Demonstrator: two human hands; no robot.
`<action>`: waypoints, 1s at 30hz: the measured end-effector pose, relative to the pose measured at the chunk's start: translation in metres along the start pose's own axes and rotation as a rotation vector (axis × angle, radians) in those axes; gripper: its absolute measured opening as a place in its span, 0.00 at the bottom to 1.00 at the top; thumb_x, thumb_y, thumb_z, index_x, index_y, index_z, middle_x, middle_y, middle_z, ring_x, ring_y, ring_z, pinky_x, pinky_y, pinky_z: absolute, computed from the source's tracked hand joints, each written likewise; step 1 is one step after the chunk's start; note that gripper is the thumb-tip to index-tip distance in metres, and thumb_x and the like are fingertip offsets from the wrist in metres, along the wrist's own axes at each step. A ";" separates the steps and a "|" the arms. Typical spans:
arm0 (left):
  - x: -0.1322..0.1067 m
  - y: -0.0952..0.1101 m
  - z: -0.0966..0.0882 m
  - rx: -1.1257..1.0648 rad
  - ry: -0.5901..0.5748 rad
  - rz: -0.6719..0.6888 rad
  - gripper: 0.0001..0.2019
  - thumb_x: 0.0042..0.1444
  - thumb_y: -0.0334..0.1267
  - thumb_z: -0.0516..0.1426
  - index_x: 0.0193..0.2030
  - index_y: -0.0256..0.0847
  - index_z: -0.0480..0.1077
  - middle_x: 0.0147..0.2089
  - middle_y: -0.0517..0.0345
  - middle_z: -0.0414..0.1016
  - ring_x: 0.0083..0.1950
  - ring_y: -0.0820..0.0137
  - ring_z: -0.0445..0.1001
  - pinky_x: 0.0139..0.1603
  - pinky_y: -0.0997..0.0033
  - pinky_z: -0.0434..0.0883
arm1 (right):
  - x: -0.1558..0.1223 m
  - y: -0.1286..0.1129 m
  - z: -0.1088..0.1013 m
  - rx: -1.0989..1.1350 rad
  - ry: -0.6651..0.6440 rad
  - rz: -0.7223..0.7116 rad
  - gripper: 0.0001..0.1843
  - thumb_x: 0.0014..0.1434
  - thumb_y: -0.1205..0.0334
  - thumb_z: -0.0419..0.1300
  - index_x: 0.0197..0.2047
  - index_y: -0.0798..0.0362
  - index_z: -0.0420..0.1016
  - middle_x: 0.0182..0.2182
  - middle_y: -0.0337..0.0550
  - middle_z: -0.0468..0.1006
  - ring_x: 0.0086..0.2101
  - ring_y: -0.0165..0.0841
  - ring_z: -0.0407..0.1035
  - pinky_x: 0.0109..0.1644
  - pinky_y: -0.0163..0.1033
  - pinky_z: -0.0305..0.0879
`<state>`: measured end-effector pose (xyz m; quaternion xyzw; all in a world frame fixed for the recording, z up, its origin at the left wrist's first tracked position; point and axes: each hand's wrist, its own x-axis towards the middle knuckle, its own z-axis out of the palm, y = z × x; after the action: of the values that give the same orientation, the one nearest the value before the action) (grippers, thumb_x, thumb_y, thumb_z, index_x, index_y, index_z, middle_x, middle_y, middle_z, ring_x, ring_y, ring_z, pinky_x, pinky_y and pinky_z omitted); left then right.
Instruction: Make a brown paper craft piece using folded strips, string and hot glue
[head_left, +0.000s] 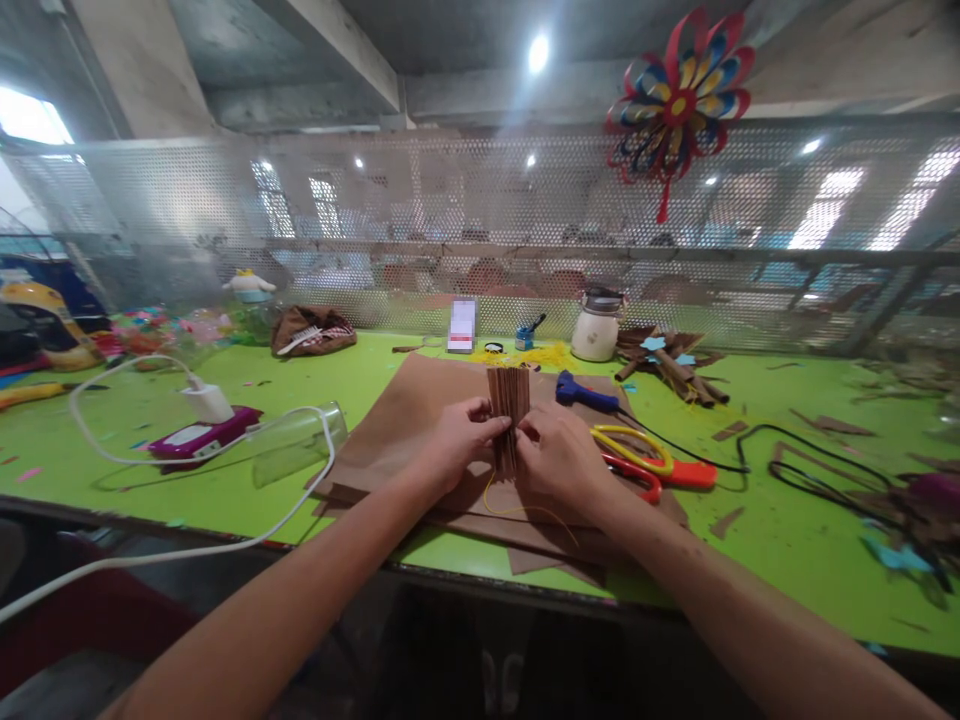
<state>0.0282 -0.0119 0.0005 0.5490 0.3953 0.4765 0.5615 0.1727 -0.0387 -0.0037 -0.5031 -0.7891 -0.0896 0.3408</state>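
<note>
Between my two hands stands a bundle of pleated brown paper [508,388], its narrow folds running up and down. My left hand [463,440] grips its left side, thumb pressed across the front. From the right, my right hand [559,445] pinches the folds with bent fingers. A thin yellow string [517,508] trails from the bundle's lower end over a stack of flat brown paper sheets [401,425] underneath. Just beyond my right hand lie a blue glue gun [589,393], yellow-handled scissors [637,447] and an orange-red tool [694,474].
Left on the green table [225,370] are a purple power strip [204,436] with a white cable and a clear tumbler [296,448] on its side. A phone [461,326], a white jug [596,328] and rolled brown paper [679,375] stand behind. A black cord [795,432] winds rightward.
</note>
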 end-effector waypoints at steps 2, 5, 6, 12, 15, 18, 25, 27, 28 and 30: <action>0.000 0.001 0.000 0.000 0.006 0.002 0.14 0.40 0.35 0.64 0.35 0.33 0.71 0.34 0.50 0.74 0.31 0.70 0.72 0.29 0.71 0.69 | 0.001 0.002 0.001 0.008 -0.008 -0.011 0.12 0.58 0.66 0.51 0.24 0.54 0.70 0.28 0.46 0.73 0.31 0.33 0.63 0.33 0.37 0.54; 0.000 0.003 -0.001 -0.022 0.016 -0.025 0.14 0.40 0.34 0.64 0.35 0.33 0.71 0.34 0.51 0.74 0.29 0.70 0.72 0.29 0.71 0.69 | 0.003 0.004 -0.001 0.024 -0.036 -0.042 0.12 0.57 0.68 0.51 0.24 0.55 0.70 0.27 0.46 0.74 0.29 0.32 0.63 0.33 0.36 0.54; 0.000 0.003 -0.002 -0.037 0.014 -0.041 0.14 0.40 0.34 0.64 0.35 0.33 0.71 0.33 0.51 0.74 0.29 0.70 0.72 0.29 0.71 0.69 | 0.004 0.004 -0.002 0.032 -0.046 -0.041 0.12 0.57 0.68 0.51 0.24 0.55 0.70 0.27 0.45 0.74 0.28 0.32 0.63 0.33 0.36 0.53; 0.002 0.001 -0.006 -0.135 -0.026 -0.072 0.12 0.43 0.33 0.62 0.36 0.34 0.71 0.32 0.52 0.75 0.29 0.70 0.73 0.31 0.70 0.69 | 0.010 0.009 -0.008 0.212 -0.037 0.033 0.12 0.55 0.70 0.51 0.24 0.55 0.72 0.25 0.44 0.75 0.27 0.32 0.65 0.32 0.35 0.55; 0.003 0.001 -0.006 -0.175 -0.014 -0.081 0.12 0.42 0.31 0.62 0.36 0.34 0.71 0.33 0.51 0.75 0.30 0.70 0.74 0.33 0.69 0.70 | 0.012 0.016 -0.003 0.424 -0.019 0.157 0.12 0.54 0.65 0.52 0.24 0.55 0.73 0.23 0.42 0.75 0.26 0.31 0.66 0.31 0.35 0.58; 0.004 0.002 -0.005 -0.224 -0.023 -0.070 0.10 0.42 0.30 0.62 0.35 0.33 0.71 0.34 0.50 0.76 0.32 0.70 0.74 0.37 0.68 0.70 | 0.013 0.021 0.003 0.727 -0.053 0.337 0.11 0.52 0.60 0.55 0.25 0.56 0.74 0.22 0.41 0.75 0.25 0.30 0.66 0.31 0.35 0.62; 0.002 0.005 -0.002 -0.240 -0.031 -0.082 0.09 0.43 0.28 0.61 0.35 0.33 0.72 0.36 0.49 0.75 0.33 0.71 0.73 0.38 0.69 0.69 | 0.018 0.028 -0.001 1.059 0.044 0.544 0.10 0.43 0.57 0.61 0.23 0.57 0.72 0.20 0.39 0.72 0.21 0.26 0.64 0.28 0.34 0.63; 0.002 0.004 -0.003 -0.245 -0.032 -0.080 0.09 0.43 0.28 0.61 0.35 0.33 0.72 0.36 0.49 0.75 0.33 0.72 0.73 0.37 0.70 0.69 | 0.021 0.037 -0.004 0.975 0.156 0.520 0.09 0.43 0.59 0.61 0.25 0.57 0.73 0.19 0.38 0.72 0.21 0.26 0.63 0.27 0.34 0.62; 0.003 0.003 -0.004 -0.246 -0.036 -0.079 0.09 0.43 0.28 0.61 0.35 0.33 0.71 0.36 0.50 0.75 0.33 0.72 0.72 0.37 0.70 0.69 | 0.022 0.042 -0.005 0.921 0.217 0.501 0.08 0.43 0.61 0.61 0.27 0.57 0.73 0.20 0.38 0.72 0.21 0.27 0.63 0.28 0.34 0.62; 0.003 0.001 -0.005 -0.241 -0.044 -0.086 0.09 0.44 0.29 0.61 0.35 0.34 0.71 0.35 0.50 0.75 0.32 0.72 0.72 0.35 0.71 0.69 | 0.025 0.052 -0.008 0.799 0.333 0.471 0.08 0.43 0.64 0.59 0.29 0.58 0.74 0.23 0.40 0.74 0.24 0.29 0.66 0.31 0.36 0.63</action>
<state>0.0243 -0.0075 0.0012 0.4707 0.3460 0.4838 0.6517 0.2146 0.0002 0.0073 -0.4767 -0.5615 0.2202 0.6395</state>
